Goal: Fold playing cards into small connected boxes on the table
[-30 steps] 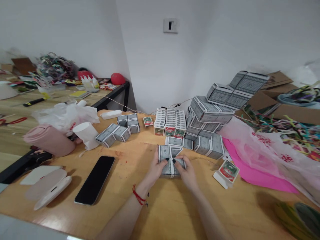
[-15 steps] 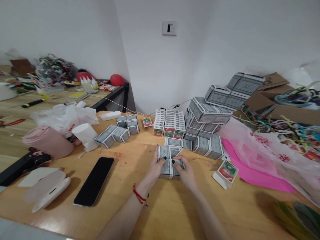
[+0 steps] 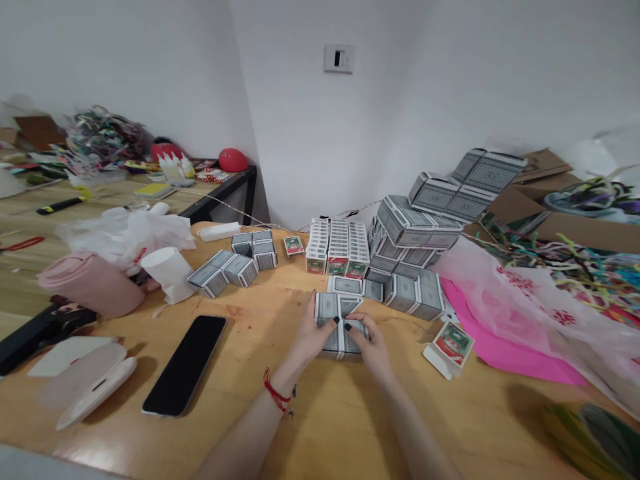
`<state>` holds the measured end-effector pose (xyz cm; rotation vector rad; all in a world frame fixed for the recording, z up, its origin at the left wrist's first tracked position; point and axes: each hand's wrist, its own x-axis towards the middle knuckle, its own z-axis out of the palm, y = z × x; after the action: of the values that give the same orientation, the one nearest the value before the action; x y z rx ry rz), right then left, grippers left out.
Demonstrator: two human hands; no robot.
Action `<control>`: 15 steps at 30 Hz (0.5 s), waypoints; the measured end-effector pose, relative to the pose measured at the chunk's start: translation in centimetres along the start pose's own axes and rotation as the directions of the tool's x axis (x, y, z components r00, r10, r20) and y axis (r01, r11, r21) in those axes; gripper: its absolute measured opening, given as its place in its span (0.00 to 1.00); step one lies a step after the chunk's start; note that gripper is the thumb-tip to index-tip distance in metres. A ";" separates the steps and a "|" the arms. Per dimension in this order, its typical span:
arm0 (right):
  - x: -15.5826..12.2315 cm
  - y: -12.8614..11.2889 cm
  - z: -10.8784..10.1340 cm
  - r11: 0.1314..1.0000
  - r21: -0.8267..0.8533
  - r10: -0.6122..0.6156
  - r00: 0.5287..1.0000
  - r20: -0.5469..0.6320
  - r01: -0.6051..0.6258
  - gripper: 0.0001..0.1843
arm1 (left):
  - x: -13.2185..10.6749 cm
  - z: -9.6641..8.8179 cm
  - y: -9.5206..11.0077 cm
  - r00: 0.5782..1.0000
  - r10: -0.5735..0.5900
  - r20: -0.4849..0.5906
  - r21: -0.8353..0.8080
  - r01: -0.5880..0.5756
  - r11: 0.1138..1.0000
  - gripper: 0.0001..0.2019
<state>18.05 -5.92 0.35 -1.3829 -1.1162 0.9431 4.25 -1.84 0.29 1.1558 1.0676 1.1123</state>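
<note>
My left hand [image 3: 311, 335] and my right hand [image 3: 373, 345] grip opposite sides of a grey patterned cardboard box [image 3: 341, 337] that rests on the wooden table [image 3: 320, 413]. The thumbs with dark nails press on its top. The box's flaps [image 3: 336, 304] stand open on the far side. A red cord bracelet circles my left wrist. Just beyond the box lie more grey patterned boxes [image 3: 415, 293] and a block of small card packs [image 3: 339, 247].
A black phone [image 3: 186, 364] lies left of my hands. A single card pack [image 3: 450, 343] sits to the right by pink sheets [image 3: 505, 350]. White paper roll [image 3: 167, 273], pink roll [image 3: 93, 283], white case [image 3: 87, 387] at left. Cardboard boxes with coloured strips at right.
My hands and the box have stayed almost in place; only the view has shifted slightly.
</note>
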 end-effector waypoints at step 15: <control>-0.3 0.7 0.2 0.999 -0.040 0.007 1.000 -0.003 -0.007 0.11 | -1.4 0.5 0.5 0.999 -0.032 -0.001 -0.086 0.032 0.996 0.33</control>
<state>17.91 -6.15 -0.38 -1.4213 -1.1347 0.9283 4.54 -3.25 0.96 1.0665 1.0273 1.1241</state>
